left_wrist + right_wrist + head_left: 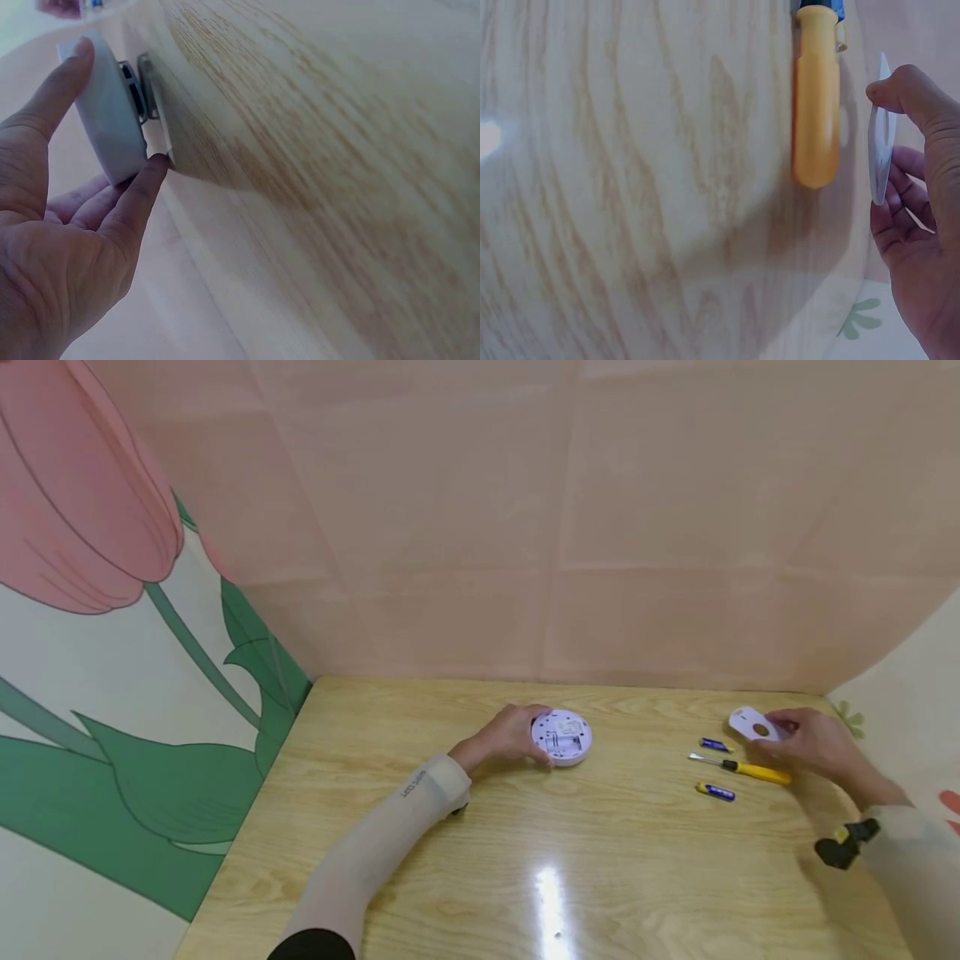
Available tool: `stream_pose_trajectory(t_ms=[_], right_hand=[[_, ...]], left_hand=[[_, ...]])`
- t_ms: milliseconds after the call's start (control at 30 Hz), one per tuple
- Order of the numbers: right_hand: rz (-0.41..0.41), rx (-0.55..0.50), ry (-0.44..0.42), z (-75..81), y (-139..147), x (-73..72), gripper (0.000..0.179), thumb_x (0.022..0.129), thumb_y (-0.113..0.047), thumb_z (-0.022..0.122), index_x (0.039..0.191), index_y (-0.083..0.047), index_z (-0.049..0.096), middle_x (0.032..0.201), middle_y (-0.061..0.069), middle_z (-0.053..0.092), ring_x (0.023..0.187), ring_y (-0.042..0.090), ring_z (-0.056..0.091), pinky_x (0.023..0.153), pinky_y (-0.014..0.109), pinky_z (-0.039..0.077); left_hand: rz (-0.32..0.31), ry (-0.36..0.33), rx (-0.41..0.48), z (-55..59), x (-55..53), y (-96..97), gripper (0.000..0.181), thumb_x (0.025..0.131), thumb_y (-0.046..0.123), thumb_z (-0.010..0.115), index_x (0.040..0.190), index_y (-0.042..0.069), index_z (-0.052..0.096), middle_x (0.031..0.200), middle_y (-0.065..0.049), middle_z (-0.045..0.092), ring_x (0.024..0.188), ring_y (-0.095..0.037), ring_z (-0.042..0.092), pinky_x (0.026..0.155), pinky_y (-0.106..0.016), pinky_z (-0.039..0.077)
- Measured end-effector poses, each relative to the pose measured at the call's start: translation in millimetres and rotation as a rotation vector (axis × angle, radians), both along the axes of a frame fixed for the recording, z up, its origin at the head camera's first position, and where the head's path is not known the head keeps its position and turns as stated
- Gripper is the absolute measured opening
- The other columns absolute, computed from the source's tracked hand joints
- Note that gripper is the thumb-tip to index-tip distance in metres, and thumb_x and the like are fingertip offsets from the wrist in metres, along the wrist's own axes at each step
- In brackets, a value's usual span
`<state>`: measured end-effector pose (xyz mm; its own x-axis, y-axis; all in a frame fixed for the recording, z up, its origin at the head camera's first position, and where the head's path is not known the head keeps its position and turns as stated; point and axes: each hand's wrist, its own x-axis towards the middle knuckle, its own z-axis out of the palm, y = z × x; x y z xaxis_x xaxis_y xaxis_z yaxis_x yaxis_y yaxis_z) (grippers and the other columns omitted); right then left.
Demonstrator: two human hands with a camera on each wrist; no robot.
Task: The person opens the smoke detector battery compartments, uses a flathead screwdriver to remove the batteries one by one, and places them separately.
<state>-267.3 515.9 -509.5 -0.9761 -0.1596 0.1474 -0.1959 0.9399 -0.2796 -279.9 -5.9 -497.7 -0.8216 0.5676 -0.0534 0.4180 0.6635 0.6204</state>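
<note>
My left hand (516, 735) grips a round white battery-powered device (562, 737) by its left edge, thumb on one side and fingers on the other. Its face with an empty-looking battery compartment and small dark holes is turned up toward the head view. In the left wrist view, the white casing (109, 112) shows edge-on, with dark metal parts on its far side. Over at the right, my right hand (821, 747) pinches a thin white cover plate (747, 723) with a round hole. The right wrist view shows that plate (880, 150) edge-on between thumb and fingers.
Left of the right hand lie a yellow-handled screwdriver (761, 772) and two blue-and-yellow batteries, one behind it (716, 745) and one in front (716, 792). The wooden table (600, 860) meets a beige wall covering (450, 568) at the back.
</note>
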Motion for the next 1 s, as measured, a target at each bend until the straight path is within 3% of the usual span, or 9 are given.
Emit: stream_pose_trajectory(t_ms=[433,1000], right_hand=[[0.055,0.049,0.073,22.3,-27,-1.0,0.062,0.067,-0.045,0.087,0.108,0.0,0.072,0.093,0.017,0.071,0.071,0.02,0.055,0.055,0.03,0.038],[0.108,-0.038,0.06,34.0,-68,-0.7,0.06,0.065,-0.04,0.09,0.107,-0.001,0.073,0.095,0.017,0.069,0.08,0.028,0.06,0.061,0.032,0.042]], left_hand=[[0.009,-0.013,-0.008,1.0,0.5,0.1,0.103,0.06,0.041,0.093,0.146,0.012,0.045,0.147,-0.002,0.05,0.133,-0.016,0.047,0.111,-0.029,0.036],[0.013,-0.01,0.001,-0.9,0.3,-0.2,0.103,0.059,0.042,0.093,0.145,0.012,0.046,0.145,-0.001,0.051,0.131,-0.015,0.048,0.111,-0.03,0.036]])
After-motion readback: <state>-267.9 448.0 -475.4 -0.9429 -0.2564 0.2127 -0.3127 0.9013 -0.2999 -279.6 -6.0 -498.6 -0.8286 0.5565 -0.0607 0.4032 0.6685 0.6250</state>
